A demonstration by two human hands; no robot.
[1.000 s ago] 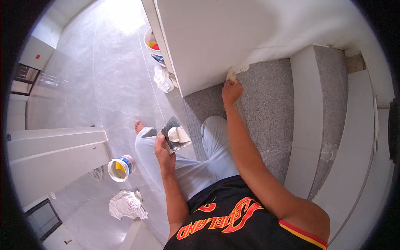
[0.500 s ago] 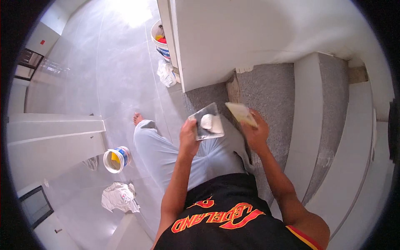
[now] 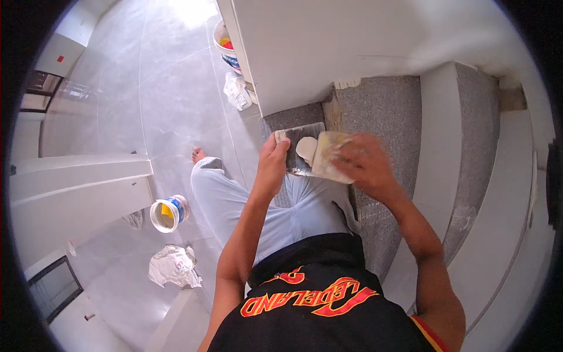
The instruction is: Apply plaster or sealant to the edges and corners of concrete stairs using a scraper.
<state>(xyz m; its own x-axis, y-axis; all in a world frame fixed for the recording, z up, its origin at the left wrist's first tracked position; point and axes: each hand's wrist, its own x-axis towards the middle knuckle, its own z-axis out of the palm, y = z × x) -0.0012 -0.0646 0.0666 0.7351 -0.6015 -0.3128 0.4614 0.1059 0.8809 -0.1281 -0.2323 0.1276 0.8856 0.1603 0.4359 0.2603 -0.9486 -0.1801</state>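
Head view shows the left hand with fingers clamped on the near edge of a dark flat plate, thumb on top. White putty sits on the plate, just right of those fingers. Right-hand fingers, blurred, grip a pale yellow scraper, which reaches left from them over the plate, beside the putty. Well left of all fingers is a white bucket.
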